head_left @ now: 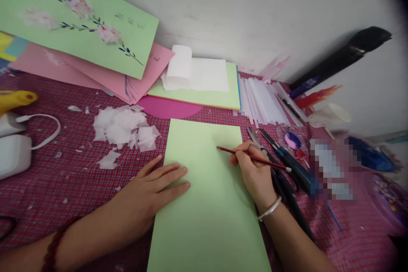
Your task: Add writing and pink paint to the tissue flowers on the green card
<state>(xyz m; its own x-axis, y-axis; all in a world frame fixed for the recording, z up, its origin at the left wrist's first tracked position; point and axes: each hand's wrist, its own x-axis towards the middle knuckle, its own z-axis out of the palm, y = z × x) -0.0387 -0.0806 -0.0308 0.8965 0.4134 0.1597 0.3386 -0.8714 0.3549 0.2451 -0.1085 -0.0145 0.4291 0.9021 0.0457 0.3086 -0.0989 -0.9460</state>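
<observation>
A sheet of light green paper (204, 216) lies lengthwise before me on the checked cloth. My left hand (159, 187) rests flat on its left edge, fingers spread. In my right hand (253, 170) is a dark red pencil (269, 162), held in a writing grip with its tip over the upper right part of the sheet. Whether the tip touches the paper I cannot tell. No marks show on the sheet. Left of it sits a heap of torn white paper pieces (117, 127).
Right of the sheet lie scissors (283, 178) and a craft knife (282, 153). White paper strips (263, 102) and a tissue roll (180, 68) on green paper are behind. A green card with flowers (95, 21) leans back left. A white charger (14, 155) stands left.
</observation>
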